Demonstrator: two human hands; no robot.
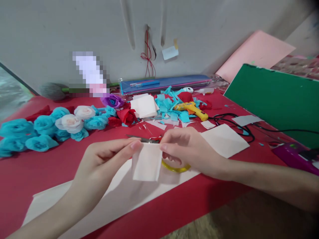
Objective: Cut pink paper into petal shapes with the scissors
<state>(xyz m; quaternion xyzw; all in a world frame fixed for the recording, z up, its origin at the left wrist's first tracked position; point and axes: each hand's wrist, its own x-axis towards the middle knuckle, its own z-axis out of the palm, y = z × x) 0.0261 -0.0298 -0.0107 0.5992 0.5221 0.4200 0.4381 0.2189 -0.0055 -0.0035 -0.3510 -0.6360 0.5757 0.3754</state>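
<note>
- White paper rectangle (147, 162) hangs at the middle of the workspace, upright over the red surface (199, 205) and in front of a long white paper sheet (124, 192); 12 o'clock here means away from the wearer.
- Left hand (104, 159): thumb and fingers grasp the rectangle's corner at 11 o'clock.
- Right hand (191, 149): thumb and index finger grasp the corner at 1 o'clock, with the other fingers curled beneath.
- Step in hand, as I judge it: handling the rectangle's top edge, stretched between two pinches.
- The next move seems to call for a light, even hold at both corners, so the thin paper neither creases nor tears.
- Its long axis looks to run from 12 to 6 o'clock; the gripped edge is at 12, the free edge drops toward 6.
- Yellow-handled scissors (176, 168) show their loop at 3 o'clock, their dark blades behind the top edge, tip pointing between 9 and 10; whether the right hand's curled fingers bear them, I cannot tell.
- Stacked white paper squares (143, 107) lie at 12 o'clock, the yellow glue gun (193, 109) at 1, blue paper roses (45, 124) near 10.
</note>
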